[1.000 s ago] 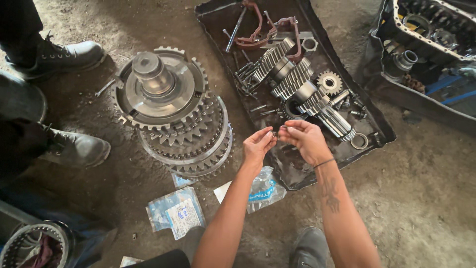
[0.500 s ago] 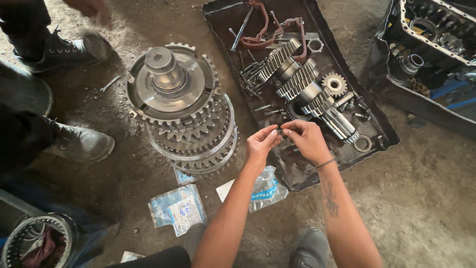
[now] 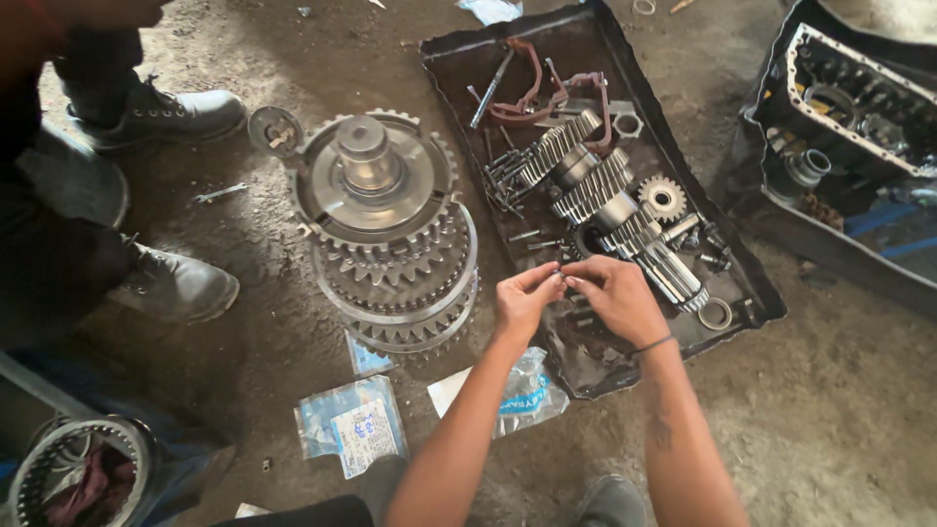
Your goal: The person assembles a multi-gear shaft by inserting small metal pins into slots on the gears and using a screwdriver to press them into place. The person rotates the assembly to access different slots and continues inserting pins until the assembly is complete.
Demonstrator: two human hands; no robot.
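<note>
— Head view, what have you got in the hands?

— I see both of my hands meeting over the near end of the black tray [image 3: 752,283]. My left hand [image 3: 524,304] and right hand [image 3: 617,301] are fingertip to fingertip, pinching one small dark part [image 3: 567,281] between them (too small for me to say what it is). It sits right at the fingertips, just above the tray's floor.

— Which way does the part run?

— I cannot tell its long axis; the fingers cover most of it. The geared shaft [image 3: 610,210] just beyond my hands is clearer: it lies on its side in the tray, running from the far left corner down toward the near right one.

— How much room around you?

— Tight on the left. The stack of big gears [image 3: 386,234] stands upright on the dirt floor just beside the tray, its hub pointing up at me. Beyond it are another person's boots [image 3: 176,283], well apart from my hands. A plastic bag [image 3: 527,390] lies under my left forearm, a second bag [image 3: 353,425] nearer me. On the right, past the tray's rim, there is bare ground, then the open metal case [image 3: 849,107] at the far right.
</note>
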